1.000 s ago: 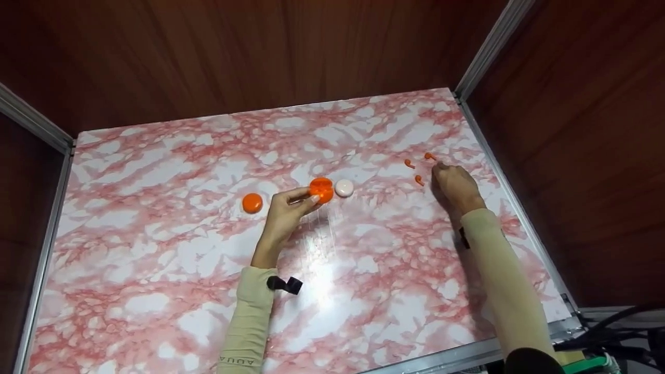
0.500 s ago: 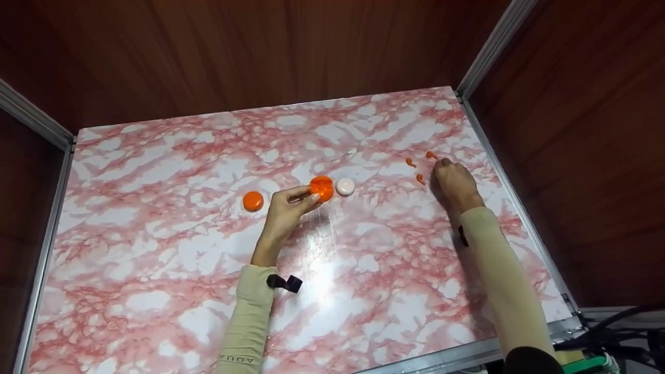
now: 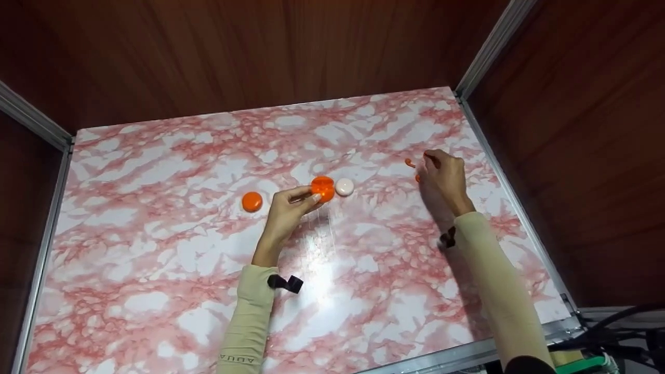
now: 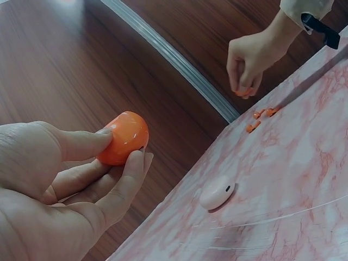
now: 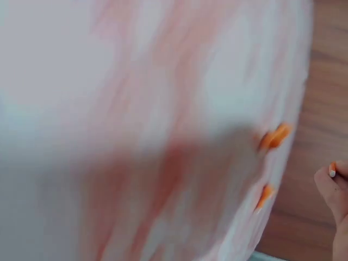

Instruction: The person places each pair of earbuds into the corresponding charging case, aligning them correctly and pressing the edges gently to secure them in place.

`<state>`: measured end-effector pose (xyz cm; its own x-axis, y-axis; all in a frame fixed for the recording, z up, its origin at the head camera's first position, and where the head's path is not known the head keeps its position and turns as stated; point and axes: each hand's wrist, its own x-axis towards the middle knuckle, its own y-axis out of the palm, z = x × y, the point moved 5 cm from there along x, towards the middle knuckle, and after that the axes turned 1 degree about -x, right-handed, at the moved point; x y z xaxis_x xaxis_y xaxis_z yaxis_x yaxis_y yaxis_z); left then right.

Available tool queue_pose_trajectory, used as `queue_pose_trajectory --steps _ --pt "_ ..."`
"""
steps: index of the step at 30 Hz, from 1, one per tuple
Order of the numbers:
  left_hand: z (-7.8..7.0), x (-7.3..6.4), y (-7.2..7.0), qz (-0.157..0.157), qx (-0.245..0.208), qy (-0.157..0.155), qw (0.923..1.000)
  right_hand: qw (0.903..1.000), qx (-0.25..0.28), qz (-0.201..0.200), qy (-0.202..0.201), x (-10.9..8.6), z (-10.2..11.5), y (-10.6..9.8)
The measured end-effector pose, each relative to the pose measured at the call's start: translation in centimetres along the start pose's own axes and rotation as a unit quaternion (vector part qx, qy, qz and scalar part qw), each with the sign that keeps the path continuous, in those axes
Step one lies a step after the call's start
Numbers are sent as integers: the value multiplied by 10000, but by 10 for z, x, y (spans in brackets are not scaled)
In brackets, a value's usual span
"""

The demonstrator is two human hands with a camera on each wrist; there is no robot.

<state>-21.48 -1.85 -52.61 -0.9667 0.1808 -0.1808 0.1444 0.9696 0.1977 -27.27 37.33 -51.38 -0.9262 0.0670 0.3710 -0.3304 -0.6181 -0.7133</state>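
Observation:
My left hand holds a round orange earbud case with its lid up, fingers and thumb around its sides. In the left wrist view the same case shows its glossy outside. Above the far right of the table, my right hand pinches an orange earbud, whose pale end shows in the right wrist view. Below that hand lie loose orange earbuds on the table; the head view shows one earbud plainly and another partly behind the hand.
A white round case sits just right of the held case. Farther left lies a shut orange case. Brown wood panels wall in the pink marbled table at the back and sides. Cables lie beyond its front right corner.
My right hand has risen from the table and shifted slightly left with an earbud between its fingers, now covering part of the loose earbuds. The left hand and its case stay nearly still.

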Motion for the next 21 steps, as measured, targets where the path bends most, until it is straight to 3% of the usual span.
queue_pose_trajectory --steps 3,6,9,11,14,15,18,21 --pt "1 0 0 -31 114 24 9999 9946 920 -195 439 -1 10 4" --pt "1 -1 1 -15 51 37 10000 9732 2111 -145 894 -5 18 12" --pt "1 -1 2 45 -144 22 9999 9375 3331 -124 997 -8 29 20" --pt "1 -1 3 88 -286 -7 9996 9163 3918 -103 821 -10 38 25" --pt "1 -1 3 103 -365 -28 9993 8712 4849 30 761 -11 52 34" --pt "1 -1 3 100 -374 -33 9992 8616 5017 88 767 -12 56 36" --pt "2 -1 5 129 -461 -53 9988 8460 5252 196 897 -14 70 43" --pt "1 0 7 157 -545 -45 9984 8450 5234 246 1067 -16 83 49"
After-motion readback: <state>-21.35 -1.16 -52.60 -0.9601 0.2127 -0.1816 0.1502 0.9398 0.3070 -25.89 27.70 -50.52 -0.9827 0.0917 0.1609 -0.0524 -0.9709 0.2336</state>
